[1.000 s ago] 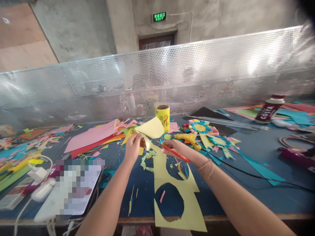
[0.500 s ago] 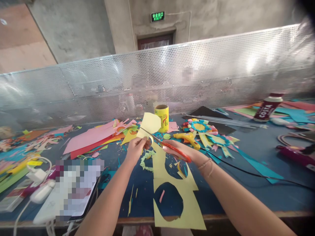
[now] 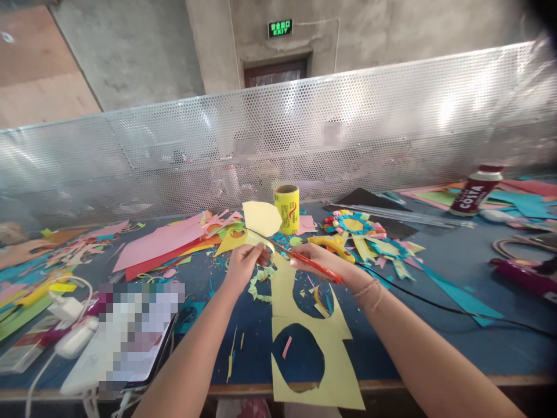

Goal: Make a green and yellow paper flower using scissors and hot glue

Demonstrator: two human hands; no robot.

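Pale yellow paper (image 3: 262,218) with a rounded edge is pinched at its lower side by my left hand (image 3: 249,261). My right hand (image 3: 319,261) grips the red-handled scissors (image 3: 317,267). Their blades reach left across the paper, just above my left fingers, and a narrow strip curls off below them. Beneath my hands lies a larger yellow sheet (image 3: 342,371) with round holes cut out; its near end overhangs the table edge. A pale green crinkled paper strip (image 3: 256,290) rests beside it. Behind the held paper stands a yellow tape roll (image 3: 287,210).
A yellow glue gun (image 3: 333,247) and paper rosettes (image 3: 352,223) lie to the right, with a black cord running rightward. Farther right is a bottle (image 3: 476,190). Pink sheets (image 3: 161,244), a phone (image 3: 145,342) and cables lie left. Another person's hand (image 3: 26,251) appears far left. A perforated metal screen (image 3: 174,157) stands behind.
The held paper has shifted slightly left and turned, and the scissors have moved slightly along its edge. Another person's hand has come into view at the far left.
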